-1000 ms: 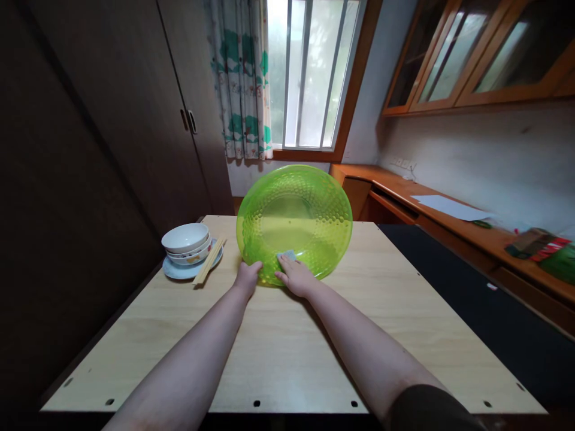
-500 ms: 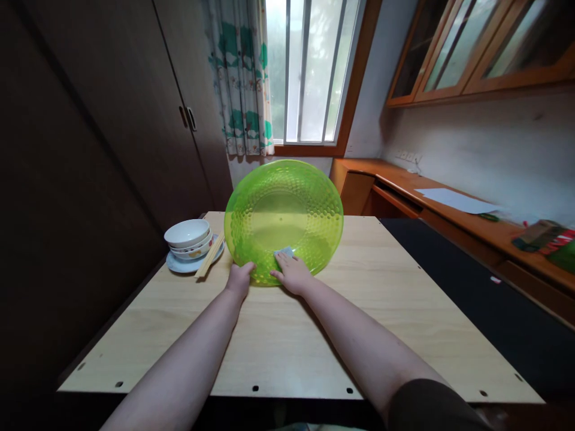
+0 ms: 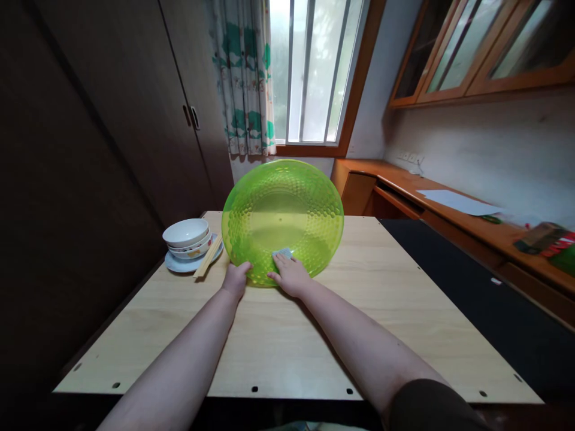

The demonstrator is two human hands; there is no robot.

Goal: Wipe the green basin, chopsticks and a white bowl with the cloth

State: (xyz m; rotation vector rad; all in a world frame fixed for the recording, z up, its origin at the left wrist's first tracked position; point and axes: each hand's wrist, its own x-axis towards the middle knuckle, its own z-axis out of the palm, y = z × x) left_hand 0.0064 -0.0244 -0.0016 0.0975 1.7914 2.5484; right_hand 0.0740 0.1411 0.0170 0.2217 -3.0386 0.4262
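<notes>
A translucent green plastic basin (image 3: 281, 203) stands tilted up on its edge on the wooden table, its inside facing me. My left hand (image 3: 236, 278) grips the lower left rim, thumb on the inside and the other fingers hidden behind. Inside the basin, near the bottom, my right hand (image 3: 290, 275) presses a small pale cloth (image 3: 283, 252) against the wall under its fingers. To the left, a stack of white bowls (image 3: 186, 234) sits on a light blue plate (image 3: 179, 267). Several wooden chopsticks (image 3: 209, 257) lean on the plate's right edge.
The pale wooden table (image 3: 278, 347) has small holes along its near edge. A dark wardrobe (image 3: 112, 120) rises on the left. At the right runs an orange-brown desk (image 3: 390, 173) with white paper (image 3: 458, 202) on it, beside a black surface (image 3: 471, 269).
My left hand and the basin's left edge have shifted very slightly left. The right hand keeps the cloth at almost the same spot in the basin.
</notes>
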